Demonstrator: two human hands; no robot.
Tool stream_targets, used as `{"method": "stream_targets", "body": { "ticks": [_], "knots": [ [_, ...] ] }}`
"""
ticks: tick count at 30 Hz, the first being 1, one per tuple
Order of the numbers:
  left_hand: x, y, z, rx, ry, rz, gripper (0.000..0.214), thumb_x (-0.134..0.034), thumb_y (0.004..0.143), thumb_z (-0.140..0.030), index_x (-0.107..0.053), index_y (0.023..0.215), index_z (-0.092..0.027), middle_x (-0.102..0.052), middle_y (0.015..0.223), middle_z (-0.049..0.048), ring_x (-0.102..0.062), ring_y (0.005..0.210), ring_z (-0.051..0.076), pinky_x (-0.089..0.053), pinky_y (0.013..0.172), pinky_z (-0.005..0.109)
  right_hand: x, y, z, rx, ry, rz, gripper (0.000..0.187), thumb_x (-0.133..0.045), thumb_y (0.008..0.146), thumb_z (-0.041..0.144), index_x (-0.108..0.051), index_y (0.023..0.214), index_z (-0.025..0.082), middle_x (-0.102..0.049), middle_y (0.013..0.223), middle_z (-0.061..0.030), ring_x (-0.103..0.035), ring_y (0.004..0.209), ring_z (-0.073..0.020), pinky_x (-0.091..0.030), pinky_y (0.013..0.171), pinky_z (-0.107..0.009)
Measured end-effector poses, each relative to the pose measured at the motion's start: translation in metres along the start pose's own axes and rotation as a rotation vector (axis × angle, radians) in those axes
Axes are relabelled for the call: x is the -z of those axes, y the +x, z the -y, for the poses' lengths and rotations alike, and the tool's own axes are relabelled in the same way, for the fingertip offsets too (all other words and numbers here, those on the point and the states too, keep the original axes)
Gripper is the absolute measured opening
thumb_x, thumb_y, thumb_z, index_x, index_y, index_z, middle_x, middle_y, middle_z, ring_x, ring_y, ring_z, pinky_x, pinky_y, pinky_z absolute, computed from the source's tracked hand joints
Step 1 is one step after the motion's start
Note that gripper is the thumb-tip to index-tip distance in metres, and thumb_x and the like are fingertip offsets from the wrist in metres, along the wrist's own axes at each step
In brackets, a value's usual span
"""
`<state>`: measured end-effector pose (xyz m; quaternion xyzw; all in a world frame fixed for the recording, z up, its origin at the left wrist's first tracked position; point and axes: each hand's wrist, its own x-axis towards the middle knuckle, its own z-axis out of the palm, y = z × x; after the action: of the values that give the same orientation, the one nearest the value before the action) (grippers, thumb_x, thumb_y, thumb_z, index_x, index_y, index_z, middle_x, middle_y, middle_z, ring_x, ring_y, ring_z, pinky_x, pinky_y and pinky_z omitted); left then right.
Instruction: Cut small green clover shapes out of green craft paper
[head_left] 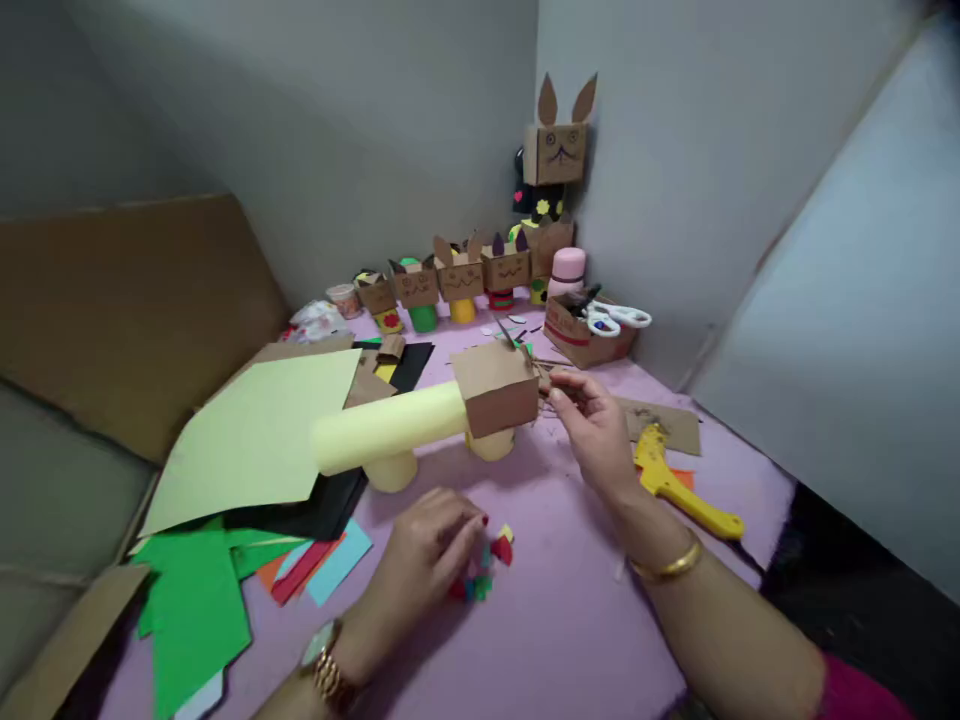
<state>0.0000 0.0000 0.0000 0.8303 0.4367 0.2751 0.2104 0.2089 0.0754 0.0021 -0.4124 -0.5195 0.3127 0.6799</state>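
A figure stands in the middle: a pale yellow paper tube (394,425) lies level on short cream legs (391,472), with a brown cardboard box (501,405) at its right end. My right hand (596,425) is at that box's right side, thumb and fingers pinched beside thin brown cardboard bits; what they grip is partly hidden. My left hand (435,545) rests low in front of the tube, fingers curled and thumb pressed in, with a speck of red at the tips. Close to it lie small red, green, blue and yellow paper scraps (481,588).
Yellow sheet (262,430), black sheets and green paper (195,610) lie left. A yellow glue gun (682,490) rests right on cardboard (671,428). Behind it a box (581,340) holds white-handled scissors (615,318). Several box-headed animal figures (460,280) line the back, near a pink bottle (568,270).
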Motion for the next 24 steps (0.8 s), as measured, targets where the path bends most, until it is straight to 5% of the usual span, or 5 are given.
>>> {"method": "stream_targets", "body": {
  "ticks": [10, 19, 24],
  "knots": [
    [-0.013, 0.0, 0.02, 0.088, 0.016, -0.105, 0.021, -0.047, 0.09, -0.022, -0.065, 0.082, -0.015, -0.066, 0.075, 0.0061, -0.059, 0.072, 0.019, -0.043, 0.067, 0.03, -0.001, -0.008, 0.007, 0.01, 0.045, -0.072, 0.013, -0.059, 0.083, 0.026, -0.063, 0.092, 0.018, -0.068, 0.08, -0.0032, -0.064, 0.071, -0.0149, -0.054, 0.066, -0.029],
    [0.008, -0.003, 0.018, 0.117, -0.095, 0.156, 0.018, -0.053, 0.086, -0.019, -0.067, 0.075, -0.017, -0.067, 0.073, 0.0018, -0.061, 0.068, 0.014, -0.045, 0.065, 0.024, -0.003, -0.033, 0.024, 0.278, 0.043, -0.153, 0.017, -0.057, 0.083, 0.012, -0.065, 0.095, 0.021, -0.069, 0.072, 0.0004, -0.064, 0.06, -0.0122, -0.053, 0.056, -0.024],
    [0.016, -0.007, 0.014, 0.107, -0.178, 0.401, 0.018, -0.07, 0.074, -0.026, -0.067, 0.091, -0.022, -0.063, 0.088, 0.0008, -0.058, 0.084, 0.018, -0.045, 0.078, 0.028, -0.001, -0.051, 0.032, 0.559, -0.117, 0.127, 0.027, -0.061, 0.076, 0.004, -0.064, 0.098, 0.02, -0.07, 0.073, -0.0032, -0.064, 0.062, -0.0155, -0.052, 0.056, -0.028]
  ]
}}
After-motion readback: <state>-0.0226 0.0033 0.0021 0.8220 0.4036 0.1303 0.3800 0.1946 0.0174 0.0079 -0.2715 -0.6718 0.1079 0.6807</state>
